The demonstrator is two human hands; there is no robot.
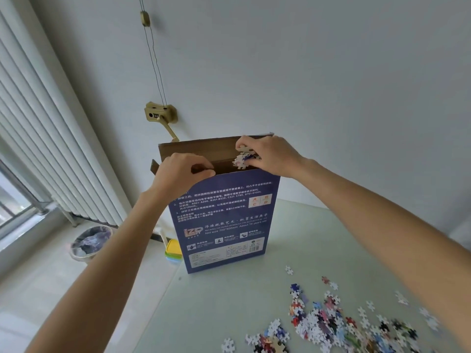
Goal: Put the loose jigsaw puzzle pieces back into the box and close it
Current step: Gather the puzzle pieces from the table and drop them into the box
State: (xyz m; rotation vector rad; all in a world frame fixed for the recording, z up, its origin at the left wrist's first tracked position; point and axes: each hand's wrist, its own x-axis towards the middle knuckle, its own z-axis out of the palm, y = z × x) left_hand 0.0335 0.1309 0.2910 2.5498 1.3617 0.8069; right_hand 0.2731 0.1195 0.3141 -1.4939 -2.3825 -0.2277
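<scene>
A tall blue puzzle box stands upright on the pale table, its brown top flap raised behind the opening. My left hand pinches the front top edge of the box at its left side. My right hand grips a clump of puzzle pieces right over the box's open mouth. Many loose puzzle pieces lie scattered on the table at the lower right.
A bin with a dark liner stands on the floor at the left, below white blinds. Small yellow and green containers sit behind the box's left side. A brass fitting hangs on the wall.
</scene>
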